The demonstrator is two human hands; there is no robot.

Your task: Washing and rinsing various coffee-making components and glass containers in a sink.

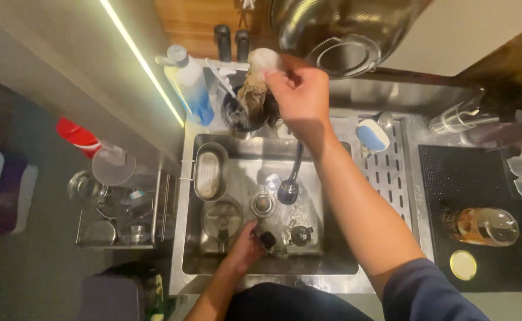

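My right hand (299, 95) is stretched over the back of a steel sink (189, 238), its fingers pinched on a pale brownish sponge or cloth (255, 83) held above a dark round holder (240, 113) at the sink's back rim. My left hand (246, 246) reaches down into the basin and grips a small dark-capped item (267, 239) near the front wall. Around it lie a glass lid with a knob (222, 217), the round drain (262, 204) and a clear lidded piece (299, 232). A dark hose faucet (290, 184) hangs over the basin.
A blue-and-white spray bottle (191, 86) stands at the back left. A steel mesh container (210, 172) hangs on the basin's left. A perforated drainboard (391, 172) holds a blue sponge (372, 135). On a black mat (451, 172) lies a glass jar (481, 226) with a yellow lid (463, 264). A wire rack (118, 214) stands left.
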